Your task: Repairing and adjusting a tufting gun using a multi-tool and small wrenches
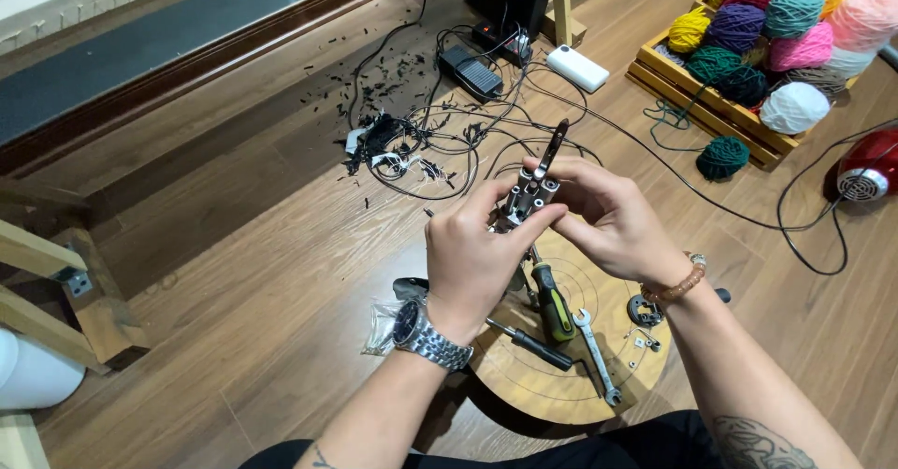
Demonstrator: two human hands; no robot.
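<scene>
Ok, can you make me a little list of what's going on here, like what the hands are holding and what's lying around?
left hand: grips the lower part of a metal part with small tubes, a watch on the wrist
right hand: fingers pinch the same part near its top
under the hands: round wooden board
on the board: green-handled screwdriver, spanner, black-handled tool
floor beyond: tangle of black cables, white box
top right: wooden crate of coloured yarn balls, one dark green ball on the floor
</scene>
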